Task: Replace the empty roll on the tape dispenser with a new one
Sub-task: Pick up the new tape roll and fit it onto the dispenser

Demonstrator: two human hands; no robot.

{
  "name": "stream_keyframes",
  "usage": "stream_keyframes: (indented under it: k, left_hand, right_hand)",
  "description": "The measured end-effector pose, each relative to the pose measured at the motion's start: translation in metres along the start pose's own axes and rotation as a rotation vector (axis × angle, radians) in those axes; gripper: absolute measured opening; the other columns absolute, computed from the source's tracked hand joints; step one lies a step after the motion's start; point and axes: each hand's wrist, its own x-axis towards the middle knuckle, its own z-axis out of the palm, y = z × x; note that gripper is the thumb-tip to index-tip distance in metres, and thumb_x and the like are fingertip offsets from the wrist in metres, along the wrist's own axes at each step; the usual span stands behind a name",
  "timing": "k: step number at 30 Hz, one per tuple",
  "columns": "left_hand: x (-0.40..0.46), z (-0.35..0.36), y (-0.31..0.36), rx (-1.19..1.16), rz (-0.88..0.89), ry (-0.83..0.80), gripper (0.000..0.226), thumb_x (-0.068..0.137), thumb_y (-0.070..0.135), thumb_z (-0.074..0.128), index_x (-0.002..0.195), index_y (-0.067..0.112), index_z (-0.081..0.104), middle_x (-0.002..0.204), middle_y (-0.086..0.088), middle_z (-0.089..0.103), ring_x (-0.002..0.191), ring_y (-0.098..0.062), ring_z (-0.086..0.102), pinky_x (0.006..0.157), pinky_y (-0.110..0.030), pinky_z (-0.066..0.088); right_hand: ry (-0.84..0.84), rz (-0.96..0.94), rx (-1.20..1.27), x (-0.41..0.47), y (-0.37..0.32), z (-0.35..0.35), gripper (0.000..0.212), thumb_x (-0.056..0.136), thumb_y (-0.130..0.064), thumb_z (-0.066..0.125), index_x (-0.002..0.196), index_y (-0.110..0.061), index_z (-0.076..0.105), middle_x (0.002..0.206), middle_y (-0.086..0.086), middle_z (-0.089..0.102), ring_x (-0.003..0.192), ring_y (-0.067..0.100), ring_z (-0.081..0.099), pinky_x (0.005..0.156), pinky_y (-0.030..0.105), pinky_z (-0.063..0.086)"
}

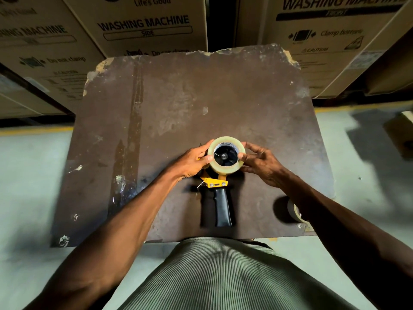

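A yellow tape dispenser (215, 182) with a black handle (220, 208) lies flat on the worn brown table (223, 97), handle toward me. A full roll of clear tape (225, 170) sits over its black hub. My left hand (192, 163) grips the roll's left side, thumb on its face. My right hand (260, 163) holds the right side with fingertips on the rim. A thin, nearly bare cardboard roll (294, 211) lies at the table's near right edge, partly hidden by my right forearm.
Large cardboard washing-machine boxes (147, 25) stand against the table's far edge and to both sides. Pale concrete floor (31, 175) with a yellow line lies left and right. Another box corner (402, 135) shows at the far right.
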Motion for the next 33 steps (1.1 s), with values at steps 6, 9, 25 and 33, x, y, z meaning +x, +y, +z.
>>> stream_keyframes:
  k: [6, 9, 25, 33]
  left_hand:
    - [0.003, -0.004, 0.007, 0.048, -0.008, -0.017, 0.058, 0.104, 0.015, 0.048, 0.156, 0.023, 0.024, 0.152, 0.009, 0.038, 0.134, 0.000, 0.036, 0.101, -0.013, 0.030]
    - [0.006, -0.008, 0.012, 0.092, -0.004, -0.039, 0.056, 0.105, 0.016, 0.047, 0.155, 0.026, 0.026, 0.147, 0.010, 0.044, 0.127, 0.003, 0.037, 0.095, -0.012, 0.034]
    - [0.014, 0.008, -0.006, 0.512, -0.037, 0.018, 0.057, 0.099, 0.027, 0.053, 0.152, 0.032, 0.033, 0.108, 0.001, 0.055, 0.108, -0.019, 0.054, 0.088, -0.029, 0.041]
    - [0.020, 0.009, -0.024, 0.473, -0.072, 0.000, 0.059, 0.098, 0.037, 0.051, 0.152, 0.040, 0.027, 0.077, 0.016, 0.039, 0.102, -0.031, 0.050, 0.096, -0.053, 0.048]
  right_hand:
    - [0.013, 0.051, 0.012, 0.007, -0.004, -0.001, 0.027, 0.099, -0.012, 0.062, 0.121, -0.025, 0.067, 0.106, 0.002, 0.076, 0.092, 0.017, 0.073, 0.077, 0.030, 0.060]
    - [0.041, 0.071, 0.000, 0.012, -0.004, -0.002, 0.028, 0.097, -0.015, 0.065, 0.123, -0.027, 0.068, 0.107, 0.005, 0.074, 0.096, 0.023, 0.067, 0.083, 0.035, 0.061]
    - [0.135, 0.032, -0.031, 0.003, 0.030, 0.005, 0.043, 0.097, -0.015, 0.065, 0.139, -0.011, 0.059, 0.131, 0.014, 0.067, 0.109, 0.024, 0.061, 0.088, 0.048, 0.056]
    - [0.101, 0.142, 0.031, 0.008, 0.022, -0.004, 0.040, 0.098, -0.007, 0.062, 0.137, -0.013, 0.059, 0.112, 0.008, 0.072, 0.097, 0.014, 0.070, 0.077, 0.030, 0.061]
